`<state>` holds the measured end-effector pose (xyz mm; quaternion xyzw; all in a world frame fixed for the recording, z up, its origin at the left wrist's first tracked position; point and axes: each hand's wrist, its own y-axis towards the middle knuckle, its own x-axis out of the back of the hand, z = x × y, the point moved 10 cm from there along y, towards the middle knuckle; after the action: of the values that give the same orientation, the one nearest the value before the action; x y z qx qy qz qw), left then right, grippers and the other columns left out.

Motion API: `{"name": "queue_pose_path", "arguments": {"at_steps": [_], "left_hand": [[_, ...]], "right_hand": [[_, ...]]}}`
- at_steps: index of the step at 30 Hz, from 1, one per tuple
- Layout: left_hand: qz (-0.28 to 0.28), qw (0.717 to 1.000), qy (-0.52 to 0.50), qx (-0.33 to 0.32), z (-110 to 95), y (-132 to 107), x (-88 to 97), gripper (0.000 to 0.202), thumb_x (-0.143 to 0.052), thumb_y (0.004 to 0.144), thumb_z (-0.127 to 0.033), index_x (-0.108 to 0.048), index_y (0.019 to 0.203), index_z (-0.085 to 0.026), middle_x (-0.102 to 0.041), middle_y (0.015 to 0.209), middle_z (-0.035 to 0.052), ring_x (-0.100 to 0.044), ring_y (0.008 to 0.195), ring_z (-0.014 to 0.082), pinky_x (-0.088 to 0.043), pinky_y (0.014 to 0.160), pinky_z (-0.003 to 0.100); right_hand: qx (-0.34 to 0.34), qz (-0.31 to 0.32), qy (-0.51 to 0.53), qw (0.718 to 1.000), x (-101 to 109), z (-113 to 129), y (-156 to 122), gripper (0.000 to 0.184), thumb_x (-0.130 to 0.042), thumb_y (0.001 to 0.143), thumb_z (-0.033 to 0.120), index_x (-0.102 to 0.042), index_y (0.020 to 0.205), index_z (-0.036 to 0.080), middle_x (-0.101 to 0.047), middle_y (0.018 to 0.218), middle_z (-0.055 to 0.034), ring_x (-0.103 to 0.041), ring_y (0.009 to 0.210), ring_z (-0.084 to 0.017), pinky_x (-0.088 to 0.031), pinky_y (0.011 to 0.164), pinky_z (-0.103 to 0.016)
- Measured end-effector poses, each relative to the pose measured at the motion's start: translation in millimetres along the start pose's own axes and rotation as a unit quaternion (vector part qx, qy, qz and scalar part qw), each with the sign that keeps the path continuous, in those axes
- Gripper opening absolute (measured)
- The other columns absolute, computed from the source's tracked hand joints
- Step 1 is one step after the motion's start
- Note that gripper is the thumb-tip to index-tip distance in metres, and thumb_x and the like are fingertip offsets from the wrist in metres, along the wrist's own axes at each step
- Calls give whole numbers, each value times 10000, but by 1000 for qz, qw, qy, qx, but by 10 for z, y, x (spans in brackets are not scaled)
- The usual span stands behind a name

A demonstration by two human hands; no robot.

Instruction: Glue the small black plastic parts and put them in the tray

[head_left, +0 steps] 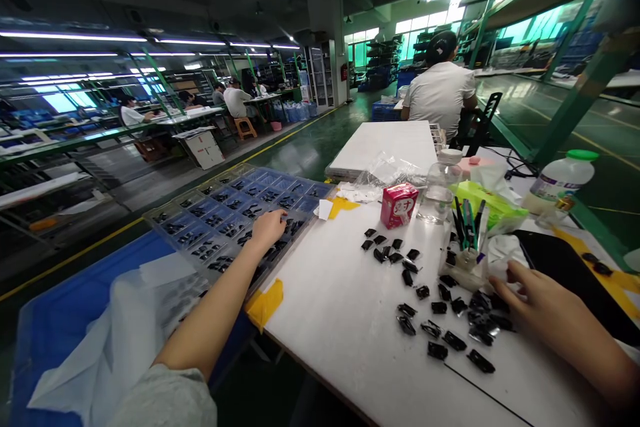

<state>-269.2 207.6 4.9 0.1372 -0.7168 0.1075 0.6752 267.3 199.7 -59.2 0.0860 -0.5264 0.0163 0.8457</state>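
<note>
From the head camera: your left hand (267, 227) reaches into a clear compartmented tray (200, 220), its fingers curled down among small black parts (233, 230) near the tray's right edge; whether it grips one, you cannot tell. The tray sits past the left edge of a white worktop (340, 320), above a blue plastic crate (75, 293) lined with a white sheet (115, 333).

Your right hand (545, 307) lies loosely open near the worktop's right edge, fingertips just beside a scatter of black plastic-wrapped packets (440, 307), with nothing visible in its grasp. Behind the packets stand a pen pot (467, 230), a glass jar (437, 193) and a red box (399, 205). A black phone (565, 280) lies under your right hand's fingers' far side. Beyond the worktop, a co-worker in a white T-shirt (440, 90) sits with their back to you.
</note>
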Motion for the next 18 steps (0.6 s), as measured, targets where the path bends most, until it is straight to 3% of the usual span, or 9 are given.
{"name": "queue_pose_path", "arguments": {"at_steps": [4, 7, 10, 14, 18], "left_hand": [[-18, 1000, -1, -19, -137, -10, 49, 297, -580, 953, -318, -591, 1211, -172, -614, 1221, 99, -632, 1030, 228, -547, 874, 437], [-18, 997, -15, -71, -432, -53, 100, 284, -580, 952, -319, -601, 1192, -169, -620, 1212, 97, -632, 1032, 228, -543, 881, 440], [-4, 984, -44, -173, -948, -210, 89, 274, -578, 954, -317, -608, 1182, -167, -621, 1218, 97, -627, 1052, 232, -533, 903, 451], [28, 942, -87, -323, -1718, -568, -8, 268, -573, 957, -302, -610, 1192, -179, -611, 1254, 99, -609, 1103, 240, -511, 947, 470], [49, 901, -115, -415, -2272, -817, -141, 322, -569, 959, -298, -571, 1261, -185, -586, 1298, 108, -602, 1126, 250, -513, 949, 477]], "right_hand": [[8, 1, -3, 1000, -2, 7, -3, 368, -396, 775, 623, -419, 734, 258, -584, 735, -78, -595, 678, -260, -422, 597, -359], [12, -1, -5, 1000, -18, -11, 7, 375, -402, 777, 628, -422, 742, 254, -576, 729, -75, -591, 668, -260, -422, 593, -361], [14, -3, -10, 1000, -36, -33, 15, 368, -413, 791, 616, -424, 753, 250, -573, 731, -71, -588, 652, -252, -422, 595, -358], [15, -7, -18, 1000, -21, -21, 5, 371, -398, 812, 614, -426, 766, 247, -591, 779, -80, -587, 655, -240, -421, 599, -351], [20, -10, -28, 999, 14, 36, -11, 353, -394, 815, 594, -426, 769, 246, -563, 717, -65, -580, 647, -243, -407, 586, -343]]}}
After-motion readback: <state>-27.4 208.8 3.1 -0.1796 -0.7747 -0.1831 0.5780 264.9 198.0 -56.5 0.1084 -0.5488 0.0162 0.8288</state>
